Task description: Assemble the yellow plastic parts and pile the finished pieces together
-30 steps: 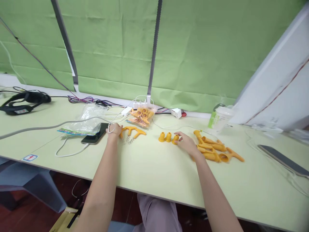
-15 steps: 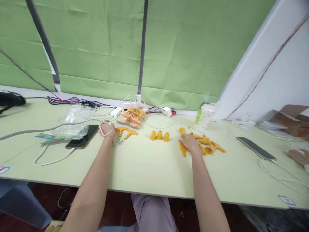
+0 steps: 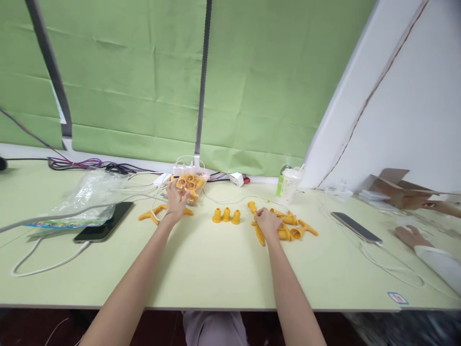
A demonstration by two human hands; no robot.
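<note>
My left hand (image 3: 175, 203) is open, thumb and fingers apart, over yellow curved handles (image 3: 147, 216) and at the front of a clear bag (image 3: 190, 185) of yellow parts. It partly hides the handles. A white cable runs across by its wrist. My right hand (image 3: 267, 222) is closed, fingertips down in a loose pile of yellow parts (image 3: 284, 233); what lies in its fingers is hidden. A small yellow cone-shaped piece (image 3: 251, 207) sits just beyond those fingertips. Between my hands, three yellow bell-shaped caps (image 3: 226, 215) stand upright in a row.
On the left, a crumpled clear plastic bag (image 3: 90, 194) partly covers a black phone (image 3: 104, 229) on a white cable. Another phone (image 3: 355, 227) lies right. A lidded cup (image 3: 291, 185) stands at the back. Another person's hand (image 3: 412, 236) rests at far right.
My left hand has moved from beside the handles to over them, nearer the bag of parts, and its fingers have spread. My right hand stays at the pile, its fingers drawn closer together. The view has shifted.
</note>
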